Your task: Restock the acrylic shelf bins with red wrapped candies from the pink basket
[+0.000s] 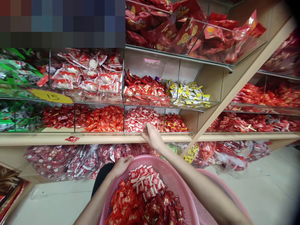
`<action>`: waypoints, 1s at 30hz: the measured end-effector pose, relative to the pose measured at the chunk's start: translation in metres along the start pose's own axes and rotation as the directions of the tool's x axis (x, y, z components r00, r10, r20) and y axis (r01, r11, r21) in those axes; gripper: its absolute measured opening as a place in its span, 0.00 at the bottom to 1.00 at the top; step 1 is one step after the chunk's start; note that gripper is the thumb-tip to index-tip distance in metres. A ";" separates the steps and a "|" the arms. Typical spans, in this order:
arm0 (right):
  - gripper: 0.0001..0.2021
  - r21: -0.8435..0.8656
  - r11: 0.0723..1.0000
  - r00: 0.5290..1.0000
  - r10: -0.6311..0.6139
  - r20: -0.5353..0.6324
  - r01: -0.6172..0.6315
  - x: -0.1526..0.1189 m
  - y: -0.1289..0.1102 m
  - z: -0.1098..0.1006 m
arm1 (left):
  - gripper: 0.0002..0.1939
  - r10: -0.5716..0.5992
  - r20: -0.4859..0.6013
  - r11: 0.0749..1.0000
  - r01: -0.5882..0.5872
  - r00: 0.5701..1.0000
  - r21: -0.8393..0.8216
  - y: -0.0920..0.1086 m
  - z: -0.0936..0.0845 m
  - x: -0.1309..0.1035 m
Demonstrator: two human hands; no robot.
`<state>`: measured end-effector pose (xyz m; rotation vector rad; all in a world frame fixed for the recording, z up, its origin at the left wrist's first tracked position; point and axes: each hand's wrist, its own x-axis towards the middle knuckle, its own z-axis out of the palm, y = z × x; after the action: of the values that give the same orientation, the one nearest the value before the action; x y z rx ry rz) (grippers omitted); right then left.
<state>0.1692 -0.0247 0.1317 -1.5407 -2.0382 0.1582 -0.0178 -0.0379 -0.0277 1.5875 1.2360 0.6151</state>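
Observation:
My left hand [121, 166] is closed over the far left rim of a pink plastic basket [187, 187]. Inside the basket lie red-and-white wrapped candies [147, 181], bright red wrapped candies [124, 200] and dark red ones [172, 206], in separate heaps. Reaching across the basket, my right hand [152, 136] is at the front of a low shelf bin. Its fingers are curled, and what they hold, if anything, is hidden. Just behind it is a pile of red-and-white wrapped candies [140, 117] like those in the basket.
Clear panels divide the shelves of candy. A yellow price tag [51, 96] reads 15. One loose red candy [72, 139] lies on the wooden ledge [42, 139]. Filled plastic bags [82, 162] sit below. A second pink basket [220, 187] stands at the right on the tiled floor [269, 187].

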 end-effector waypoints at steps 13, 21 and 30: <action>0.22 -0.178 0.894 0.888 0.437 0.142 -0.411 0.075 -0.020 0.038 | 0.29 -0.004 -0.008 1.000 0.004 1.000 -0.025 -0.002 0.001 0.001; 0.09 0.140 0.975 0.983 0.179 -0.034 -0.173 0.046 -0.015 0.007 | 0.26 0.002 0.013 0.999 -0.001 1.000 -0.032 -0.001 -0.001 0.000; 0.05 0.015 0.979 0.894 -0.191 0.406 0.203 -0.100 0.023 0.019 | 0.28 0.002 -0.004 1.000 -0.002 1.000 -0.009 0.004 0.001 0.000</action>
<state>0.1963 -0.1044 0.0693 -1.3900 -2.5166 0.4018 -0.0150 -0.0382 -0.0250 1.5813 1.2332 0.6247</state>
